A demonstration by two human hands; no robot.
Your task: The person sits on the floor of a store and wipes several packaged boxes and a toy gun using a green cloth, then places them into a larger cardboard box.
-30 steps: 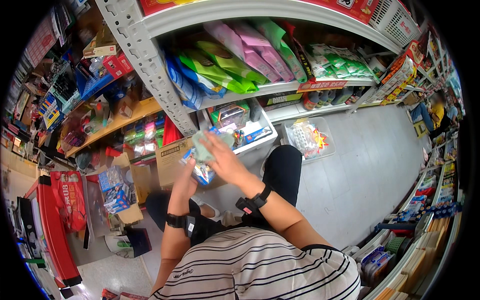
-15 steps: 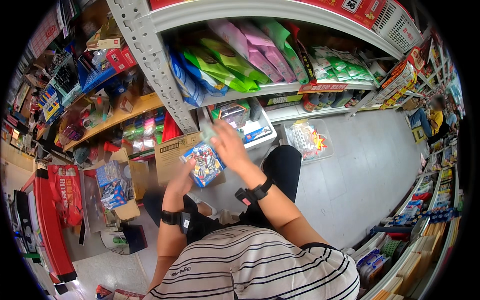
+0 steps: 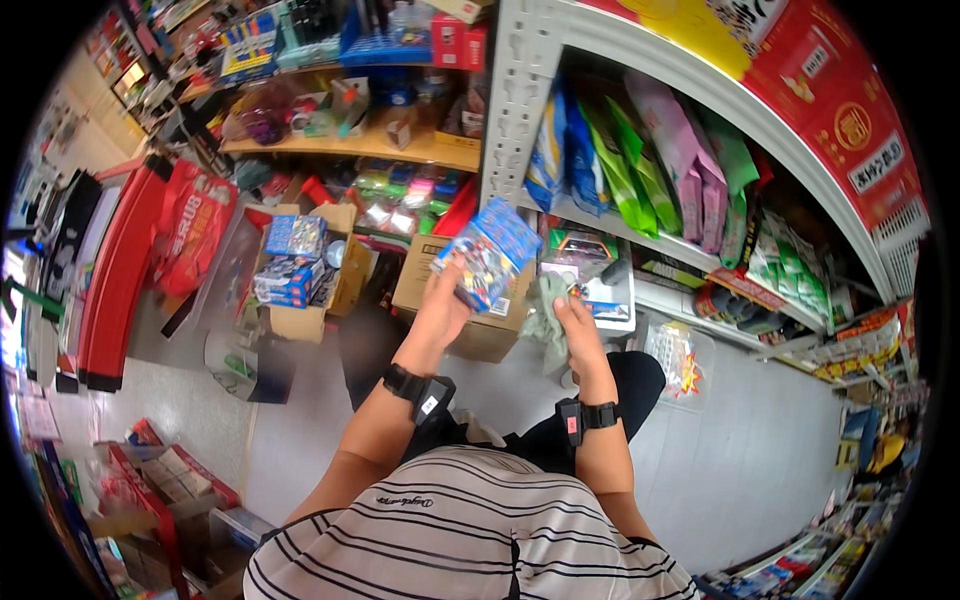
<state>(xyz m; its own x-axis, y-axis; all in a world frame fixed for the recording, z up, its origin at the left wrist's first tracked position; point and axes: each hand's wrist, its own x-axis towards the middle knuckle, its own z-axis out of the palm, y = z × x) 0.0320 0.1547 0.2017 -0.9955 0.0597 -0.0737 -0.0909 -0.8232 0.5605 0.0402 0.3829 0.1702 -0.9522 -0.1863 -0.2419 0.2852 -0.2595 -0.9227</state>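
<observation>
A small blue toy box with a colourful picture is gripped in my left hand, tilted, over a closed brown carton. My right hand holds a crumpled grey-green cloth that hangs down beside the carton. Box and cloth are apart. Just beyond my right hand, a white bin on the floor contains a boxed item and other small packages. To the left, an open carton holds several similar blue boxes.
A white metal shelf with bagged goods rises ahead on the right. Behind the carton stands a wooden shelf of small wares. A clear tub sits on the floor right of my knee. Far left is a red case.
My view has turned left. The cloth, earlier up by the box's top edge, is now lower and away from it. My left hand has raised the box and tilted it.
</observation>
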